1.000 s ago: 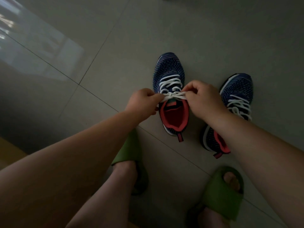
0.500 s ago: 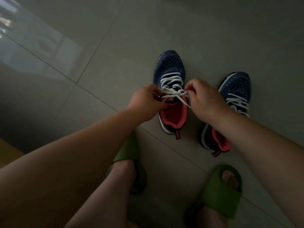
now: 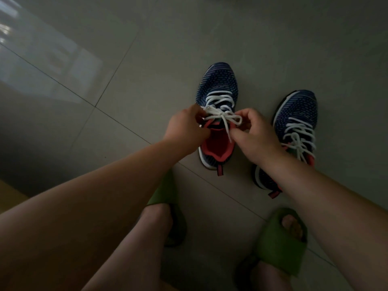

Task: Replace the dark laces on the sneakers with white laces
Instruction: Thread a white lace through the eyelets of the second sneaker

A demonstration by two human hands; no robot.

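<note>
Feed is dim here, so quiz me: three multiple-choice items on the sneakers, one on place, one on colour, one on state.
1. Which sneaker are the hands working on?
A. the left one
B. the right one
C. neither

2. What colour are the laces in both sneakers?
A. dark
B. white
C. green

3. The right sneaker's laces are:
A. missing
B. threaded, untied
C. tied in a bow

Key: 1 A, the left hand and right hand pinch laces over the left sneaker. 2 B, both laces show white. 3 C, the right sneaker shows a bow.

Two navy sneakers (image 3: 217,87) (image 3: 296,108), two white laces (image 3: 220,99) (image 3: 298,133), one on each, two hands (image 3: 186,129) (image 3: 255,137) in there, two green slippers (image 3: 165,192) (image 3: 279,242).
</note>
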